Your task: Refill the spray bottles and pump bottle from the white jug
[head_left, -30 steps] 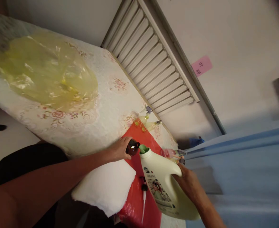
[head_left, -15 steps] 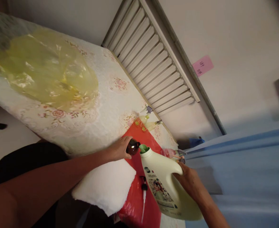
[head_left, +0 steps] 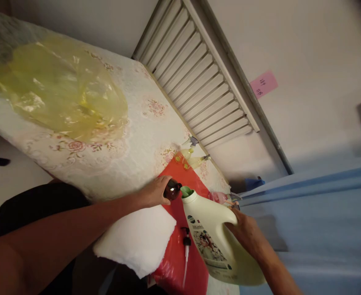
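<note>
My left hand (head_left: 153, 191) is wrapped round a small brown bottle (head_left: 171, 189) standing on a red plastic sheet (head_left: 180, 254). My right hand (head_left: 244, 234) grips the handle of a large pale-green jug (head_left: 212, 241) with a printed label. The jug is tipped, and its green spout (head_left: 185, 191) sits right beside the brown bottle's mouth. A loose pump dispenser (head_left: 186, 250) with a white tube lies on the red sheet below the jug.
A white folded cloth (head_left: 137, 239) lies by my left forearm. Two yellowish spray bottles (head_left: 190, 159) and a pink one (head_left: 220, 198) lie further along the flowered tablecloth (head_left: 131, 143). A crumpled yellow plastic bag (head_left: 60, 94) sits at the left. Louvred shutters (head_left: 198, 86) and blue curtain (head_left: 315, 221) border the table.
The jug's bottom end has shifted slightly down and to the right, with my right hand moving along with it. My left hand and the brown bottle stay put.
</note>
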Demonstrator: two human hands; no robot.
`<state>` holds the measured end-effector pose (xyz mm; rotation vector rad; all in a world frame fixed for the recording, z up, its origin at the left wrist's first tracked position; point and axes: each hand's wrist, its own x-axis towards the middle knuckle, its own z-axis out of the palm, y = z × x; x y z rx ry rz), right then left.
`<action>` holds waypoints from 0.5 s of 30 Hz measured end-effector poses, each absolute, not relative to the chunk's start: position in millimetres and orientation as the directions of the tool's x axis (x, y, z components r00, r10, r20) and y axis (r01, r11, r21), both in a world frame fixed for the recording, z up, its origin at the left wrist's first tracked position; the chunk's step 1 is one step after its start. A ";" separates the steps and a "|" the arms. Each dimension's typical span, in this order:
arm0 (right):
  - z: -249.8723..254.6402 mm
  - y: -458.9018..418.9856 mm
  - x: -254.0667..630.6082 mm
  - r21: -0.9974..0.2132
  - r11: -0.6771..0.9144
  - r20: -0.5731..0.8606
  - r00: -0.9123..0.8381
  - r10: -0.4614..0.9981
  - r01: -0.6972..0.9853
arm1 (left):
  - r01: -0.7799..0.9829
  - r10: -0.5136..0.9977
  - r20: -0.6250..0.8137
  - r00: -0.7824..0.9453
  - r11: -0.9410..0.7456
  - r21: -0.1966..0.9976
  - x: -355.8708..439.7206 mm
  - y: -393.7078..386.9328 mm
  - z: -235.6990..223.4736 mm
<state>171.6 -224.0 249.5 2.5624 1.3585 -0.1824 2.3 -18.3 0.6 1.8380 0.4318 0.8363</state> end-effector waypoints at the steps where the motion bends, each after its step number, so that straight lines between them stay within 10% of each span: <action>1: 250.0 -223.5 172.0 0.149 -0.541 -0.222 0.561 0.797 0.828 | -0.083 0.631 0.349 0.693 -0.411 0.908 2.3 -18.3 0.2; 15: 249.4 -224.7 178.1 0.132 -0.559 -0.223 0.574 0.788 0.819 | -0.070 0.638 0.329 0.696 -0.396 0.916 7.7 -17.3 -6.3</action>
